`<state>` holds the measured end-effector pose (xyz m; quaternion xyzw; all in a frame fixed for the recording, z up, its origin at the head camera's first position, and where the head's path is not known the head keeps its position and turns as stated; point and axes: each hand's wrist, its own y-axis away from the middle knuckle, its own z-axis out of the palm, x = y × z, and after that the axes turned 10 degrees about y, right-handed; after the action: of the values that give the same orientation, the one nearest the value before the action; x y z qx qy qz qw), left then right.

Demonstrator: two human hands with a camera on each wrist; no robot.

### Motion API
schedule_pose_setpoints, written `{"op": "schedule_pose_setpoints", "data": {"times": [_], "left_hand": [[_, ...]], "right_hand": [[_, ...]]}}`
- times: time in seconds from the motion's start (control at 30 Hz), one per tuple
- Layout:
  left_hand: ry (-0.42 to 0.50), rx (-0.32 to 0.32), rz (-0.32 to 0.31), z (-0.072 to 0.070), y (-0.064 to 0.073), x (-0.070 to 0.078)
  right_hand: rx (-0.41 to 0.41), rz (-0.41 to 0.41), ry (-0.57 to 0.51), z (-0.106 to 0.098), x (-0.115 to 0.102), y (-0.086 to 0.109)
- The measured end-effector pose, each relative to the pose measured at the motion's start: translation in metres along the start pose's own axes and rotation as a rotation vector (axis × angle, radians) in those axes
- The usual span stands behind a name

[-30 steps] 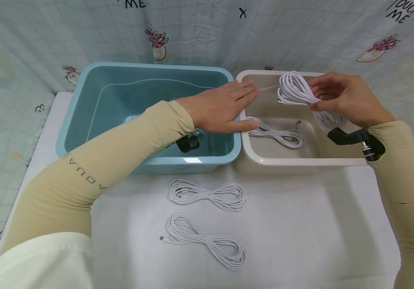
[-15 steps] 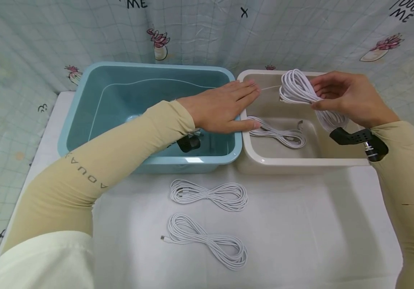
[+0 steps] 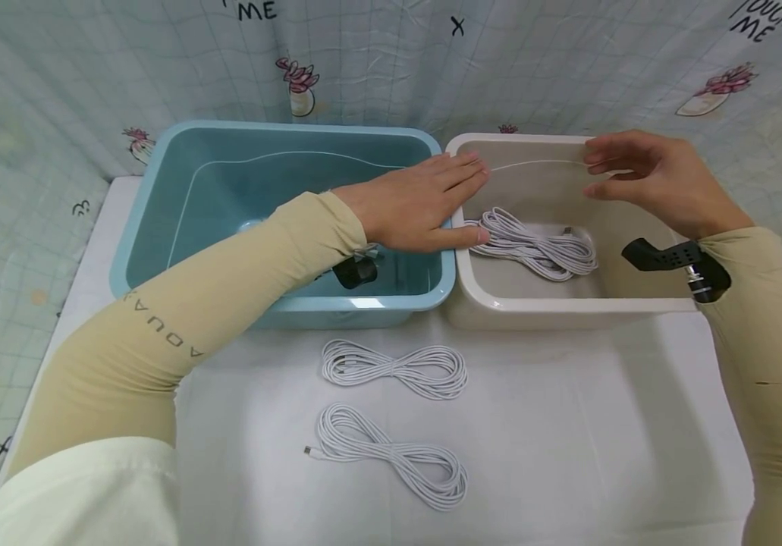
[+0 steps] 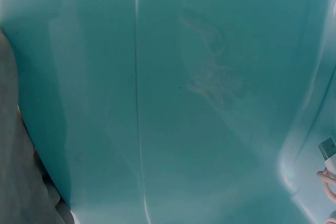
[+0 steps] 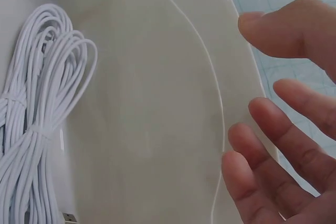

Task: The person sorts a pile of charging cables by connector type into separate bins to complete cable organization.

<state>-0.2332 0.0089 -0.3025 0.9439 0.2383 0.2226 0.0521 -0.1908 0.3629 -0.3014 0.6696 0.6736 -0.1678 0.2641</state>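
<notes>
My left hand (image 3: 425, 201) lies palm down with straight fingers across the adjoining rims of the blue tub (image 3: 247, 133) and the cream tub (image 3: 568, 305). Over the cream tub's right back side, my right hand (image 3: 664, 182) holds nothing, its fingers spread and slightly bent. Bundled white USB cables (image 3: 544, 250) lie heaped on the cream tub's floor, partly behind my left thumb. In the right wrist view, the cable bundles (image 5: 37, 124) are left of the fingers, apart from them. Two more bundled white cables, one farther back (image 3: 394, 369) and one nearer (image 3: 394, 459), lie on the table.
Both tubs stand side by side at the table's back, against a patterned curtain (image 3: 377, 68). A white cloth (image 3: 568, 440) covers the table. A USB plug (image 4: 327, 149) shows at the right edge of the left wrist view. My left forearm hides part of the blue tub.
My right hand has let go of its cable bundle, which dropped onto the other one in the cream tub. My left hand has stayed on the rims.
</notes>
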Motion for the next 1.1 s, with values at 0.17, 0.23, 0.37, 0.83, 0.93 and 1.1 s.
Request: {"op": "schedule_pose_setpoints", "data": {"times": [0.17, 0.23, 0.37, 0.83, 0.93, 1.1], "left_hand": [[0.001, 0.002, 0.002, 0.000, 0.000, 0.000], [0.002, 0.003, 0.005, -0.001, 0.000, 0.000], [0.003, -0.001, -0.001, -0.002, 0.001, 0.001], [0.011, 0.003, 0.005, -0.002, 0.003, 0.003], [0.007, 0.005, 0.007, -0.003, 0.003, 0.003], [0.005, 0.005, 0.003, -0.003, 0.003, 0.003]], "right_hand": [[0.002, -0.010, -0.017, -0.001, -0.004, 0.002], [0.011, -0.013, -0.024, -0.001, -0.005, 0.004], [0.029, -0.015, -0.017, 0.000, -0.007, 0.004], [0.072, -0.020, 0.029, -0.009, -0.025, 0.015], [0.086, -0.045, 0.004, -0.010, -0.034, 0.022], [0.106, -0.117, -0.096, -0.009, -0.053, 0.033]]}}
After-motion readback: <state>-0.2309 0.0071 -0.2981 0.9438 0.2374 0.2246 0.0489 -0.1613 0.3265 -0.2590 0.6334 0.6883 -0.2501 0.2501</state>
